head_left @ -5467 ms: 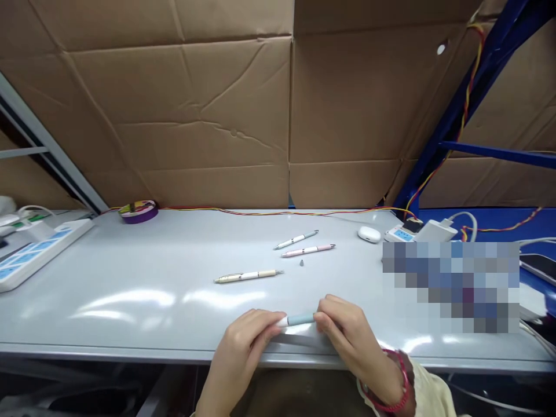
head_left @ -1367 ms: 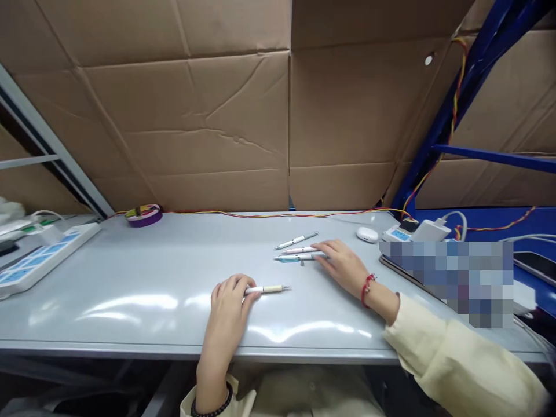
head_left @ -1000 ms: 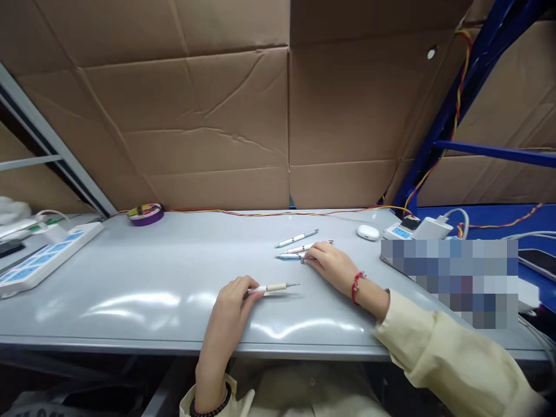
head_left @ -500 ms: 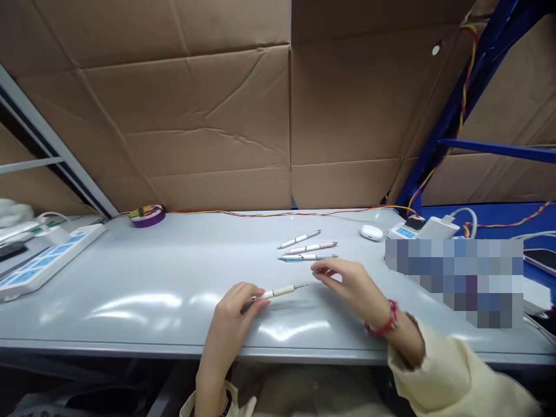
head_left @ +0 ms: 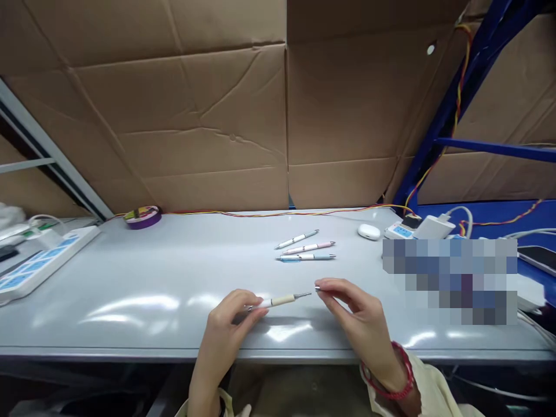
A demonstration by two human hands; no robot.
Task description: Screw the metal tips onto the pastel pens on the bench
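Note:
My left hand (head_left: 234,315) pinches a white and cream pen (head_left: 282,299) by its white end, above the table near the front edge. The pen's bare metal end points right. Just off that end, my right hand (head_left: 354,310) holds a small silver pen tip (head_left: 317,288) between thumb and forefinger; a small gap separates it from the pen. Behind the hands lie three pens: a grey-green and white pen (head_left: 296,239), a pink and white pen (head_left: 308,248) and a blue and white pen (head_left: 306,257).
A roll of purple tape (head_left: 143,218) sits at the back left, with a power strip (head_left: 47,260) along the left edge. At the back right are a white earbud case (head_left: 369,231) and a white charger (head_left: 434,227). Twisted wires (head_left: 243,215) run along the cardboard wall.
My right hand has come down and nearer the front, bringing the silver tip in line with the pen's metal end. My left hand with the pen has lowered slightly.

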